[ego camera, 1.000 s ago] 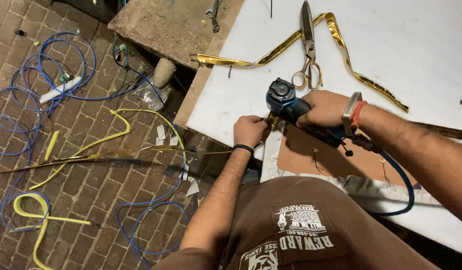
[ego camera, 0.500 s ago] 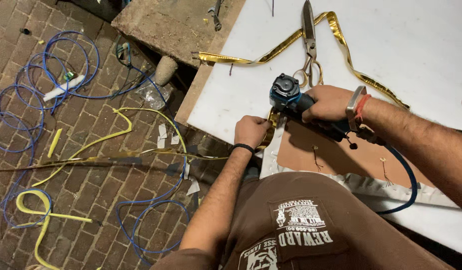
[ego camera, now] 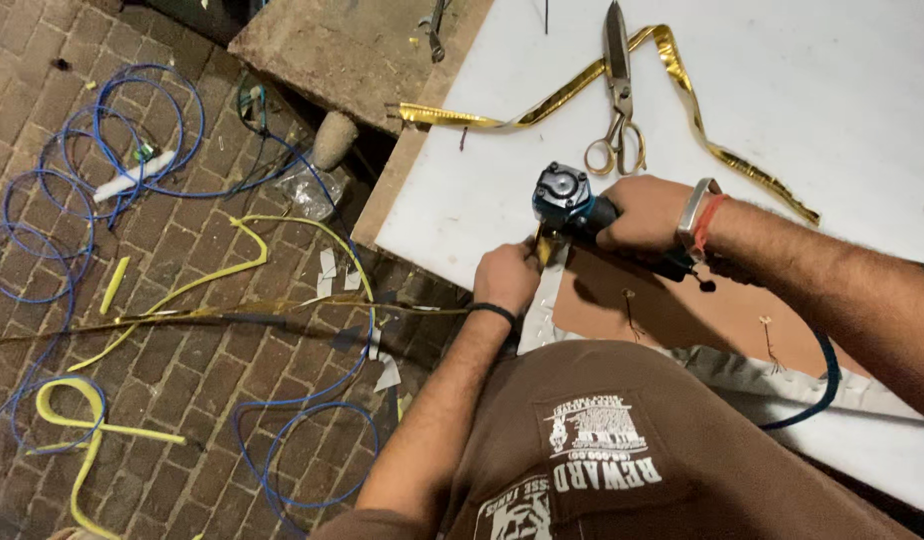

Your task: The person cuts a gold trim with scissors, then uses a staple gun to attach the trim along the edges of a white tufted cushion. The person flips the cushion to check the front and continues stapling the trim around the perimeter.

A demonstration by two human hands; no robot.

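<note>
where table point(ego camera: 782, 100) ends, tool point(ego camera: 572, 205) in right hand point(ego camera: 647, 215)

Glossy gold metal strip point(ego camera: 682, 95), steel scissors point(ego camera: 617, 90), matt white tabletop point(ego camera: 832, 100), rough brick floor point(ego camera: 182, 260).

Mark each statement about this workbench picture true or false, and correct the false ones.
1. The right hand grips a blue power tool. True.
2. The scissors are held in the left hand. False: they lie untouched on the white tabletop, beyond the tool.
3. A gold strip lies on the white tabletop by the scissors. True.
4. The blue cable is coiled on the tabletop. False: it loops over the brick floor.
5. The left hand is at the table's edge, just below the tool's head. True.
6. The right wrist is bare. False: it wears a band.
</note>
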